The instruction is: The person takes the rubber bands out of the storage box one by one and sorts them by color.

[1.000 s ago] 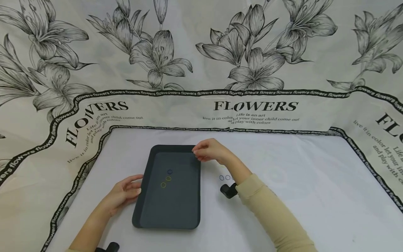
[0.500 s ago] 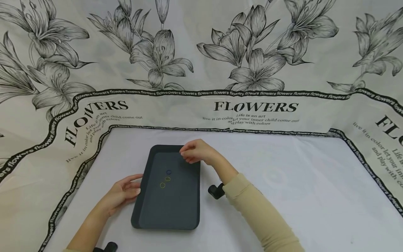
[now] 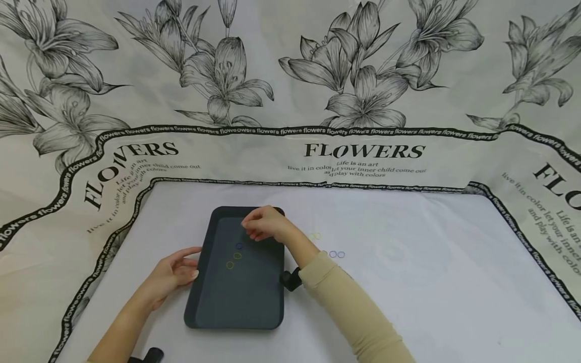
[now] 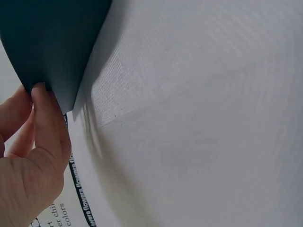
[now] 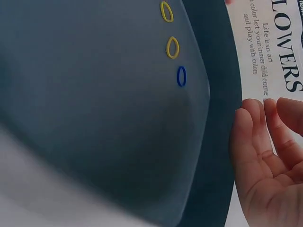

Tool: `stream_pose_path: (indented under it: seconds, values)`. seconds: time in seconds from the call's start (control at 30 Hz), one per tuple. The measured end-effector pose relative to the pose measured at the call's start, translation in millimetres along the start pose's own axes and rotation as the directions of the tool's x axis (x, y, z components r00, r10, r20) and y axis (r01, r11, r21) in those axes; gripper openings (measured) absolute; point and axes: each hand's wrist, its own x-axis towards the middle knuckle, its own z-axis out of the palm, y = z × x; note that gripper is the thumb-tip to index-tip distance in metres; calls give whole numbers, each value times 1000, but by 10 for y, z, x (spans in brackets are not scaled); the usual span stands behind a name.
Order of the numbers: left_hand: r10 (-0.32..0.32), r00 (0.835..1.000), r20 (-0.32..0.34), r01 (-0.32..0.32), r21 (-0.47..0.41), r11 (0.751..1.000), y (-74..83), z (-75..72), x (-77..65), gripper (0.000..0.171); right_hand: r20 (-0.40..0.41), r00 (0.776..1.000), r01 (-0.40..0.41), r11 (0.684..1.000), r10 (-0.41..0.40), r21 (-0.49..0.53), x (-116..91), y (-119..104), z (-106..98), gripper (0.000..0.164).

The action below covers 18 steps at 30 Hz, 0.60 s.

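Observation:
A dark grey-blue tray (image 3: pixel 236 302) lies on the white table. Inside, a small blue ring (image 5: pixel 178 76) and two small yellow rings (image 5: pixel 167 48) form a slanting row. My left hand (image 3: pixel 165 280) touches the tray's left side with mostly straight fingers; in the left wrist view the fingertips meet its edge. Over the tray's far part hovers my right hand (image 3: pixel 268 224), above and right of the blue ring. Its thumb and index finger come together at the tips (image 5: pixel 279 105). Whether anything is between them cannot be made out.
Right of the tray, partly behind the right forearm, several small blue rings (image 3: pixel 341 251) and yellow rings (image 3: pixel 317 236) lie on the table. Black wrist mounts (image 3: pixel 290 280) sit on both arms. A flower-printed cloth (image 3: pixel 363 156) stands behind.
My right hand has moved left from the tray's far right corner to above its interior. My left hand keeps its place at the tray. The view has shifted slightly.

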Motion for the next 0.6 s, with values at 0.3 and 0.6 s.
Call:
stream_pose_path:
  seconds: [0.3,0.6]
  values:
    - [-17,1000,-15,17,16,1000,33,-16,-13,63,-19,1000,-6,1000,6,-12,64,34,212,19]
    - [-7,1000,-12,8,7,1000,9,-8,-5,62,-137,990,-7,985,-17,-173,125,140,278,7]
